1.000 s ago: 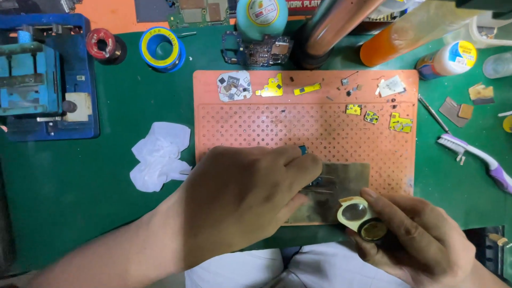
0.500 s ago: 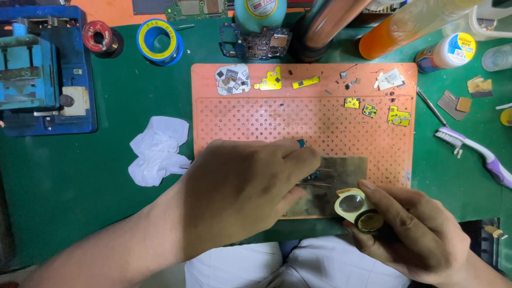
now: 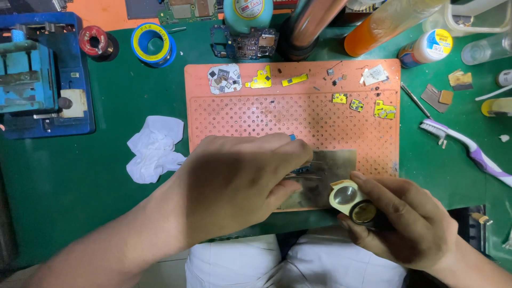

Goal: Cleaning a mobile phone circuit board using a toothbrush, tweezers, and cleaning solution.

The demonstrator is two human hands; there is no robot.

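Note:
My left hand (image 3: pixel 240 184) rests over the near edge of an orange perforated work mat (image 3: pixel 320 114), fingers pinched on thin metal tweezers (image 3: pixel 306 173) whose tips reach a small blue circuit piece on a worn metal plate (image 3: pixel 333 173). Most of that piece is hidden by my fingers. My right hand (image 3: pixel 405 226) sits at the mat's near right corner and holds a small round cream-lidded tin (image 3: pixel 352 200), tilted toward the plate.
Small yellow and grey chip parts (image 3: pixel 368 104) lie along the mat's far edge. A crumpled white tissue (image 3: pixel 154 149) lies left of the mat, a blue fixture (image 3: pixel 40 80) at far left, solder reels (image 3: pixel 152 45) behind. A toothbrush (image 3: pixel 469 149) and bottles (image 3: pixel 426 48) lie right.
The view has shifted slightly; both hands stay in place over the metal plate, the left still working the tweezers and the right still holding the tin.

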